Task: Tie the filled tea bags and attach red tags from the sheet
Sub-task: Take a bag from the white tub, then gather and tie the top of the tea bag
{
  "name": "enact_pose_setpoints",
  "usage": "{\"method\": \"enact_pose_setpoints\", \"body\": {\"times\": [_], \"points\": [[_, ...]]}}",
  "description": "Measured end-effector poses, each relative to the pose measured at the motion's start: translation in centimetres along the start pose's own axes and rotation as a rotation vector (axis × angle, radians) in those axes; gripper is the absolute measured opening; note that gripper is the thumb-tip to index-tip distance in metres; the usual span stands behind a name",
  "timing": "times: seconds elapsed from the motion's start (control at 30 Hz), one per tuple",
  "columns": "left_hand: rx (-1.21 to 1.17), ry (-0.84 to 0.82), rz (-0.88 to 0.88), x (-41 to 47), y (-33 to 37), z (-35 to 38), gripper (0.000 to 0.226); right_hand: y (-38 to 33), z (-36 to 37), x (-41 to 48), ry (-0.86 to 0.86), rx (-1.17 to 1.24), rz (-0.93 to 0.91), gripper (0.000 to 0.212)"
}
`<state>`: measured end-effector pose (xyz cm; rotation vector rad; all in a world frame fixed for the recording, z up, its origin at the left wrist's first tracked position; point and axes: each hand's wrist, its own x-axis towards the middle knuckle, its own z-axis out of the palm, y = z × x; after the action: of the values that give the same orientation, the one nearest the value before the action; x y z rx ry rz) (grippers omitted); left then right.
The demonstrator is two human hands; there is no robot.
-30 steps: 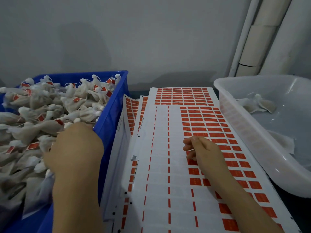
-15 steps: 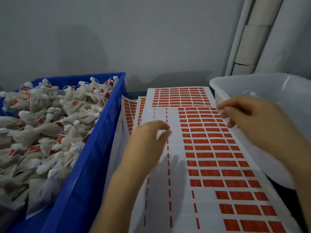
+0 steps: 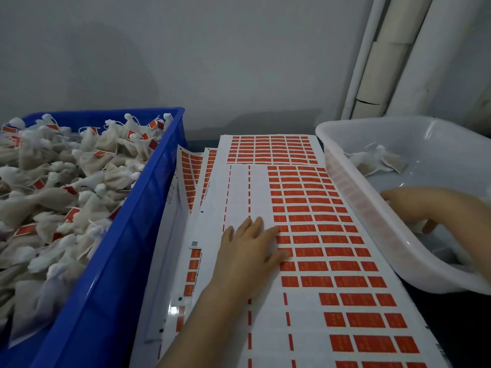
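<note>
While our left hand [image 3: 248,251] lies flat with fingers straight on the tag sheet [image 3: 305,235], probably to keep it from sliding, our right hand [image 3: 425,208] is down in the white tub [image 3: 353,197] on the right. It looks like it's going for an untied tea bag, but we honestly can't tell if those fingers have hold of anything. One loose bag [image 3: 377,159] sits at the far end of that tub. Plenty of red tags [image 3: 308,252] are left on the sheet's right half. Way over left, the blue crate [image 3: 132,235] is heaped with finished tagged bags [image 3: 66,187], so it makes sense the sheet sits between both bins.
</note>
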<state>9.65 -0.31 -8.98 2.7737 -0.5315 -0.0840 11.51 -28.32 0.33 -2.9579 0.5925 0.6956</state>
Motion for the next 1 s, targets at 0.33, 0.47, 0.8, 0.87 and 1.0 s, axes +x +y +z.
{"method": "enact_pose_setpoints", "body": {"times": [0.33,0.47,0.8,0.87,1.0], "points": [[-0.029,0.016,0.01,-0.1,-0.1,0.2,0.063,0.1,0.2,0.3,0.024,-0.206,0.066,0.043],[-0.035,0.02,0.01,-0.1,-0.1,0.2,0.063,0.4,0.2,-0.4,0.007,-0.077,0.103,0.049],[-0.038,0.016,-0.002,0.0,-0.1,0.3,0.063,-0.3,-1.0,-2.0,0.151,0.239,0.141,0.011],[-0.025,0.014,-0.005,0.0,0.0,0.4,0.063,-0.9,-1.9,-3.1,0.278,0.259,0.104,0.013],[0.012,0.003,-0.016,0.1,0.1,0.6,0.064,-3.3,-2.8,-5.3,0.572,0.218,-0.035,0.015]]}}
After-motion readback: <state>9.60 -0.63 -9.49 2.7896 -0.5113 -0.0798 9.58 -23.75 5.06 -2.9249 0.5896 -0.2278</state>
